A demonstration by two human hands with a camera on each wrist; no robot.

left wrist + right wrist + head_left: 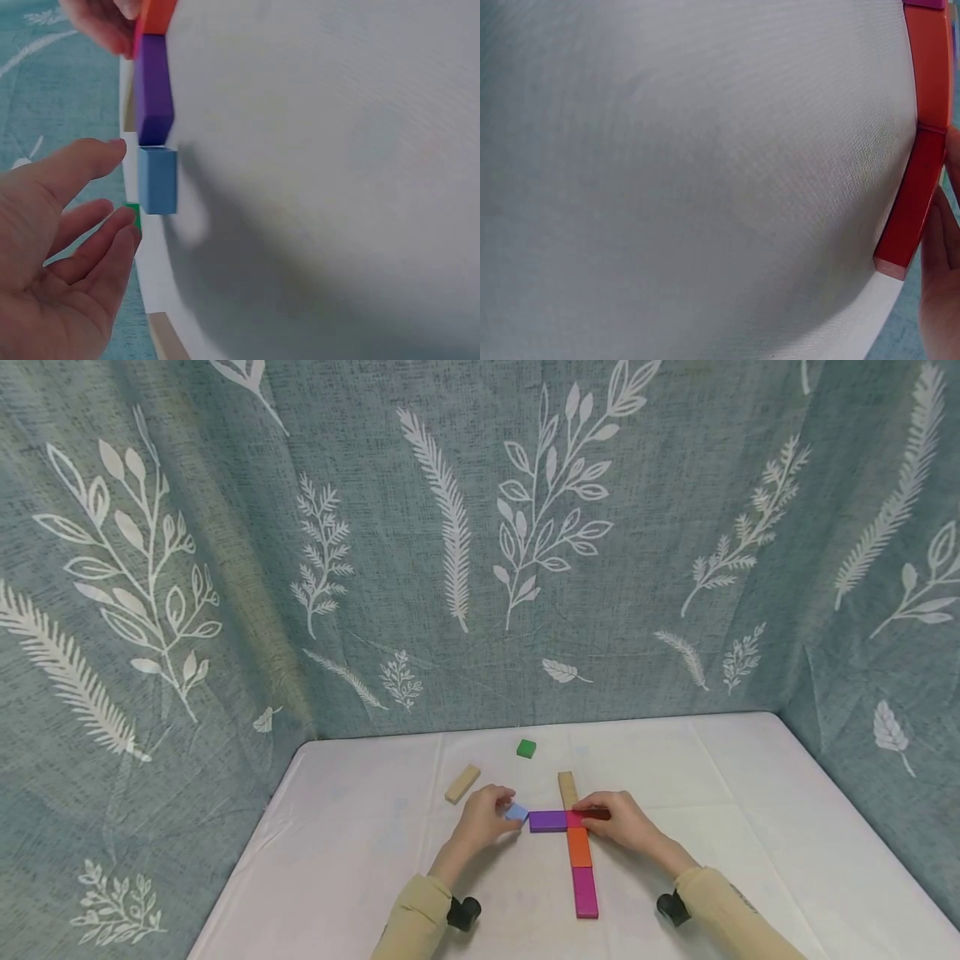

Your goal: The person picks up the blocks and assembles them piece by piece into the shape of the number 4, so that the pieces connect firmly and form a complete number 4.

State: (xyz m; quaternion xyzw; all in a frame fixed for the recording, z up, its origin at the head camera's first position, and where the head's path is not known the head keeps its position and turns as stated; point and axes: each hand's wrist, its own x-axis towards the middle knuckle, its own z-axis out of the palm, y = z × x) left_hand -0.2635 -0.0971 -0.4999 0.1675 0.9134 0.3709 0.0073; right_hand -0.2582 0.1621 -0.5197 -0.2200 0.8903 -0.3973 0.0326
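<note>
My left hand point(482, 816) reaches over a small light-blue block point(516, 812). In the left wrist view, its thumb and fingers are spread beside the blue block point(158, 181), a narrow gap showing between. That block lies at the end of a purple block point(548, 822). On the other side, my right hand point(620, 820) pinches a red block point(575, 819) between thumb and fingers. The right wrist view shows the red block point(911, 206) meeting an orange block point(932, 67), with fingers partly hidden behind it.
Below the red block, the orange block point(579, 847) and a magenta block point(586, 893) run toward me. A plain wooden block point(567, 788) extends away. Another wooden block point(462, 783) lies left, and a green block point(527, 748) farther back. A patterned curtain point(480, 677) borders the white table point(337, 827).
</note>
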